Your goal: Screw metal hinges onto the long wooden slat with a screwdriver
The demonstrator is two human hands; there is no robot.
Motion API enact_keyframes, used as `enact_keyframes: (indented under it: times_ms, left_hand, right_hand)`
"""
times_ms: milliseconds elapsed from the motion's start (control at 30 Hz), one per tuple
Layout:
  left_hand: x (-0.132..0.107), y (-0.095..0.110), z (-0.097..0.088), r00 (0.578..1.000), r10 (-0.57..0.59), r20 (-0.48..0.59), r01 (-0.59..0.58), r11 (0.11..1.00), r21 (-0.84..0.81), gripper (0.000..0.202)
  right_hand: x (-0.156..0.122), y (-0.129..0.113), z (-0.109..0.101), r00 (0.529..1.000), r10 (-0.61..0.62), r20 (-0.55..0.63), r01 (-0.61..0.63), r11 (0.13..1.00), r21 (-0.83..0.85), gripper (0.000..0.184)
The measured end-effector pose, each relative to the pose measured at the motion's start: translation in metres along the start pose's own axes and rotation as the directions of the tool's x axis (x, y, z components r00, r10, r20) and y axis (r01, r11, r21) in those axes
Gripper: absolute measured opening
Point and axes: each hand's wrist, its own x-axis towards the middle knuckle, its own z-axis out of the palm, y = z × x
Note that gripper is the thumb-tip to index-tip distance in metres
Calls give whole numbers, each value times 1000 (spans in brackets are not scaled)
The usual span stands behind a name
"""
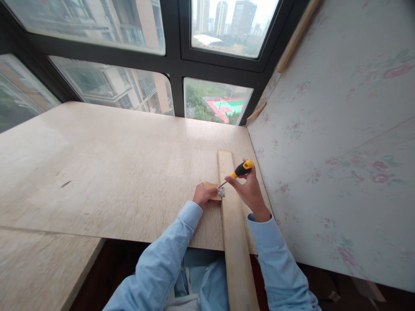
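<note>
Left hand [202, 195] is pinching block [210, 185], likely steadying it against plank [236, 237]. Right hand [249, 190] is pinching driver [242, 168], angling tip at hinge [221, 192].

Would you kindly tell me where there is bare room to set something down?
The broad ledge left of the left hand, up to the windows, is free save one small dark mark. It is crowded around the hinge: right hand, screwdriver, short wooden piece and long board.
</note>
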Motion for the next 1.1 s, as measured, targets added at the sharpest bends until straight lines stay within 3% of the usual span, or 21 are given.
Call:
enact_keyframes:
  times_ms: [100,167,233,300,367,433,533,600,667,767,833,1000,1100]
  left_hand:
    - [1,0,0,1000,1,-8,-1,1000,-10,32]
    - [1,0,0,1000,-4,-13,4,1000,-21,33]
    - [1,0,0,1000,-4,-12,4,999,-32,32]
    - [1,1,0,1000,-2,-9,1,999,-41,31]
    - [0,1,0,1000,-1,-10,0,999,-48,32]
    - [0,1,0,1000,-5,-9,4,999,-45,33]
    - [0,1,-1,1000,-10,-3,10,999,-38,35]
    - [1,1,-1,1000,-12,8,12,999,-37,35]
    - [1,1,-1,1000,-15,19,15,999,-32,34]
    - [1,1,-2,999,-19,30,20,999,-26,31]
    - [1,0,-2,999,-19,33,20,999,-33,31]
    - [4,-2,-3,999,2,45,1,999,-53,31]
    - [6,-3,-3,999,6,49,-2,998,-65,31]
  right_hand:
    - [-2,3,-1,977,-77,199,20,961,276,81]
    - [-2,2,-3,966,-76,246,-1,954,300,74]
    - [-2,-1,-5,986,-21,167,-5,989,150,72]
    - [0,-4,-4,1000,-7,8,7,999,-35,78]
    - [0,-4,-1,996,-33,-77,26,996,-87,87]
    - [-2,-1,1,999,-51,-12,52,998,33,89]
    - [-5,2,1,978,-93,187,36,958,284,81]
    - [-6,0,-2,961,-90,261,0,945,327,74]
    - [-6,-4,-4,978,-36,205,-7,979,205,73]
    - [-4,-8,-2,997,-22,-77,17,998,-64,86]
    - [-3,-6,1,988,-32,-151,20,996,-82,96]
    - [-7,8,2,988,-54,141,15,964,267,95]
    - [-7,3,-3,980,-26,197,-22,971,237,81]
